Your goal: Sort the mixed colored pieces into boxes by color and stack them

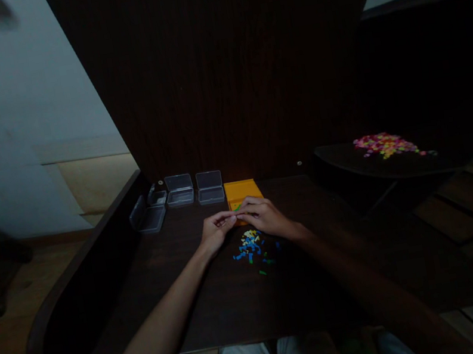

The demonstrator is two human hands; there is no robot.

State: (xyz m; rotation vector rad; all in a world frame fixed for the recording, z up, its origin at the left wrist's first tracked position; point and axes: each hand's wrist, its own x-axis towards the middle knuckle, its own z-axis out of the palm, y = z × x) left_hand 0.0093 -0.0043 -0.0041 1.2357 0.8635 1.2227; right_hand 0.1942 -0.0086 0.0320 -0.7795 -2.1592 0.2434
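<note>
Both hands meet over the front of a yellow box [243, 189] that lies on the dark table. My left hand [216, 230] has its thumb and fingers pinched together at the box's left front. From the right, my right hand [263, 216] bends over the box, its fingertips touching those of the left. Whatever the fingertips hold is too small and dark to make out. A bit of green [236, 206] shows inside the box, just behind the fingers. Below the hands lies a loose pile of small blue, pale yellow and green pieces [249, 247].
Several clear plastic cases, including one case [211, 195], stand with raised lids along the back left. A heap of pink and yellow pieces [388, 144] rests on a dark curved surface at right. A raised side panel [85, 275] bounds the table's left; a dark board [223, 70] rises behind.
</note>
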